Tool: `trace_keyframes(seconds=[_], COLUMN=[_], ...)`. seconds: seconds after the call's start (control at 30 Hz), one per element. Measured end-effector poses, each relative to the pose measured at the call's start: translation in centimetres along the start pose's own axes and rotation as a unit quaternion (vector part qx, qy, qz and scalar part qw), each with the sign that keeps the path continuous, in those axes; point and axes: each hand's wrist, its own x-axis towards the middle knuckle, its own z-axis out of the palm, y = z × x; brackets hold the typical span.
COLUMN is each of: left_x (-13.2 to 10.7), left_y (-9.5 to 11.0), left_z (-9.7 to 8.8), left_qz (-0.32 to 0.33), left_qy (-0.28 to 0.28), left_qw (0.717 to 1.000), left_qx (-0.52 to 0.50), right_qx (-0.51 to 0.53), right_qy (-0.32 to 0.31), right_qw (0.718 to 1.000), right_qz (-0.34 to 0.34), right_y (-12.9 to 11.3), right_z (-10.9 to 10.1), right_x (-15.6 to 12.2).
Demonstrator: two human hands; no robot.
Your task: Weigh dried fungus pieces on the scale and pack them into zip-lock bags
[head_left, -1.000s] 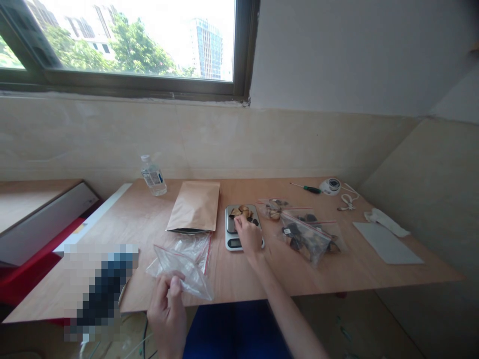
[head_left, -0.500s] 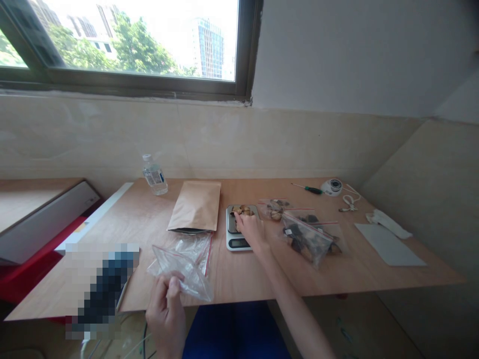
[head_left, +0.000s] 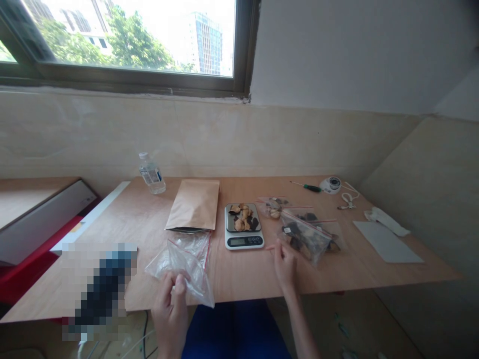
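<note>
My left hand (head_left: 171, 301) pinches a clear plastic zip bag (head_left: 187, 274) with a red seal line, at the table's front edge. The bag looks empty. My right hand (head_left: 285, 264) is over the table, just right of the kitchen scale (head_left: 244, 242); its index finger points left, apart from the thumb, and nothing shows in it. Several dried brown and dark pieces (head_left: 244, 217), perhaps dried mushrooms, lie on the scale's metal plate. The scale's display is too small to read. More clear bags (head_left: 204, 244) lie behind the bag in my left hand.
Zip bags (head_left: 309, 239) of dark and tan dried pieces lie to the right. Behind on the left are a brown paper pouch (head_left: 194, 204) and a water bottle (head_left: 152, 174). A screwdriver (head_left: 311, 188), dome camera (head_left: 331, 185) and white sheet (head_left: 387, 243) are farther right.
My right hand has drawn back from the pieces on the scale, down and to the right, leaving them on the plate. My left hand keeps hold of the bag, which has shifted slightly.
</note>
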Motion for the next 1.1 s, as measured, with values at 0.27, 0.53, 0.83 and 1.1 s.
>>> trace_keyframes(seconds=[0.27, 0.53, 0.83, 1.1], left_x=[-0.1, -0.3, -0.1, 0.3], left_y=[0.0, -0.5, 0.1, -1.6], left_z=[0.1, 0.3, 0.3, -0.2], left_qz=[-0.01, -0.026, -0.043, -0.038], left_qy=[-0.022, -0.037, -0.013, -0.005], left_qw=[1.0, 0.999, 0.999, 0.999], left_qx=[0.003, -0.01, -0.014, 0.005], right_qx=[0.009, -0.023, -0.206, -0.283], right_qy=[-0.041, -0.046, -0.093, -0.14], right_qw=[0.999, 0.999, 0.935, 0.909], right_qz=[0.032, -0.004, -0.274, -0.273], right_y=[1.2, 1.0, -6.0, -7.4], right_z=[0.2, 0.0, 3.8, 5.8], right_x=[0.3, 0.0, 4.4, 6.7])
